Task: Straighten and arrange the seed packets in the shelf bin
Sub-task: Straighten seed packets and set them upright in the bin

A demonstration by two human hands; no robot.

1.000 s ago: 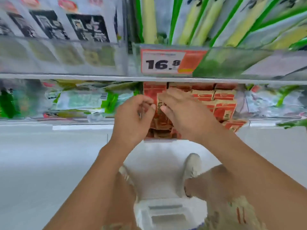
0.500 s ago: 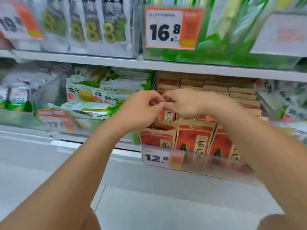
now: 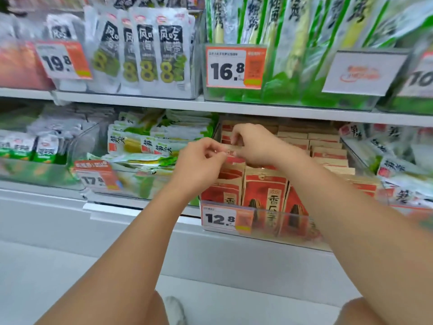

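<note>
- The seed packets, red and tan with a dark seed printed on the front, are stood upright in rows inside a clear shelf bin on the lower shelf, right of centre.
- One packet in a rear row is pinched at its top edge, above the front row.
- The left hand is held at the bin's left side, its fingers curled and its fingertips closed on that top edge.
- The right hand is placed just beside it, fingers bent down and gripping the same edge; the two hands nearly touch.
- A price tag reading 12.8 is fixed to the bin's front wall at its left.
- To the left, green and white packets are piled loosely in a neighbouring bin, behind a blurred tag.
- On the shelf above, grey packets marked with green 8s and tall green packets are stood upright, with tags reading 19.8 and 16.8.
- Both bare forearms are stretched up from the lower edge of the view.
</note>
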